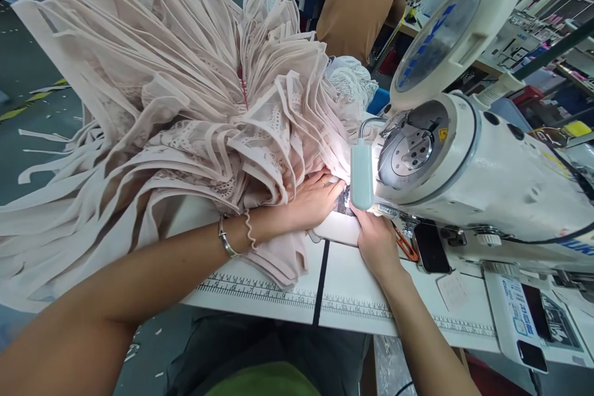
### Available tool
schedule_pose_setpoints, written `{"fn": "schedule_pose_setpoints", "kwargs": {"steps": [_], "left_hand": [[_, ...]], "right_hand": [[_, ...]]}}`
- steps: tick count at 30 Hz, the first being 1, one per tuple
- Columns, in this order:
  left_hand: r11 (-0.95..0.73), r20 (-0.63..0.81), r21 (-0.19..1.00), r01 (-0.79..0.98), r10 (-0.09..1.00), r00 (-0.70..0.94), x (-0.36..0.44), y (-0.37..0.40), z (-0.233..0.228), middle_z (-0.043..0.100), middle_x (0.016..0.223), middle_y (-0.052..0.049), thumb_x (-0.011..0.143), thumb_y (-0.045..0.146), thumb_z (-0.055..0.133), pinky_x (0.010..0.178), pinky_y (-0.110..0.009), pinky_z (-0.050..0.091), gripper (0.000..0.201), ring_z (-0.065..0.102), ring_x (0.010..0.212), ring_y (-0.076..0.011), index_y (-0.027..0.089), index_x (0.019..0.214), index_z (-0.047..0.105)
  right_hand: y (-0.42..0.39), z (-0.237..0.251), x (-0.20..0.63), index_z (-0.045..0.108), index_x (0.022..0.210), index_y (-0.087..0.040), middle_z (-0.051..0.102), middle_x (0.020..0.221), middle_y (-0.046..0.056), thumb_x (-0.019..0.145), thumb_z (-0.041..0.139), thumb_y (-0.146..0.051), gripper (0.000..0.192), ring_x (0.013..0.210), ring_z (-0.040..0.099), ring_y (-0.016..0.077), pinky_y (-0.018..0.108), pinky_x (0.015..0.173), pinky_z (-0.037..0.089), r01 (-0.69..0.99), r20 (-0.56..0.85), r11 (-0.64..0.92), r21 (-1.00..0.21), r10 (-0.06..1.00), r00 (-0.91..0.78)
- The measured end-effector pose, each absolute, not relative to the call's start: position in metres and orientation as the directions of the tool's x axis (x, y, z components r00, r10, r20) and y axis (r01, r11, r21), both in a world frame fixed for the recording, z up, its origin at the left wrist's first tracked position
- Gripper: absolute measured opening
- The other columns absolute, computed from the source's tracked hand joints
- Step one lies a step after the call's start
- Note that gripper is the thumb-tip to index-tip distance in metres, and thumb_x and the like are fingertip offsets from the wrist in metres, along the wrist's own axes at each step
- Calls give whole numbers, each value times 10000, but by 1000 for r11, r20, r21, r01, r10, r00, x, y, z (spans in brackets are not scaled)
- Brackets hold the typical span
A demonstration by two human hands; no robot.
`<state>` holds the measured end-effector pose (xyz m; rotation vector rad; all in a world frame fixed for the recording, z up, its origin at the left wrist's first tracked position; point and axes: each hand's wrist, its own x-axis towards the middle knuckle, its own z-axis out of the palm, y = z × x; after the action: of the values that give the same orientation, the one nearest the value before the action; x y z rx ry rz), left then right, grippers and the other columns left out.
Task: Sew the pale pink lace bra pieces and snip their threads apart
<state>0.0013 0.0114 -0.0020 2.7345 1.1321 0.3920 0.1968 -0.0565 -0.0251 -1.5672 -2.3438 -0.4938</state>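
Note:
My left hand [312, 203] lies on the pale pink lace garment pieces [278, 130], its fingers stretched out flat toward the needle area of a white sewing machine [501, 173]. On the other side of the presser foot [343, 201] is my right hand [378, 241]. Its fingertips reach in under the machine head and are partly covered by a pale green lamp [362, 174], so their grip is hidden. The pieces form a thick fanned bundle with a red tie [243, 88], heaped over the left of the table [278, 294] and hanging off its edge.
Orange-handled snips [405, 244] and a dark phone [430, 249] lie beside the machine, right of my right hand. A control panel [515, 315] sits at the table's right end. White lace [352, 77] is piled behind. A person in a brown shirt [359, 0] stands farther back.

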Motion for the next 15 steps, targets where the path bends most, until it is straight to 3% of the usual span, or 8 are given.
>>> {"fn": "schedule_pose_setpoints", "kwargs": {"steps": [8,15], "left_hand": [[-741,298,237,628,670,679,2,14,-12,640,1023,-73,954,169,357,1075,-410,329,241,544,1068,-228,159,1059,574],[-745,296,213,632,665,685,1,11,-5,626,999,-86,936,140,348,1045,-401,355,228,539,1040,-232,142,1041,550]], "right_hand": [[-57,-20,200,608,1310,-223,703,1040,75,804,313,16,632,995,594,226,380,927,466,953,239,302,-4,926,-292],[-60,-15,188,605,1317,-210,692,995,109,808,312,17,630,922,575,258,421,897,425,973,174,211,97,959,-225]]}}
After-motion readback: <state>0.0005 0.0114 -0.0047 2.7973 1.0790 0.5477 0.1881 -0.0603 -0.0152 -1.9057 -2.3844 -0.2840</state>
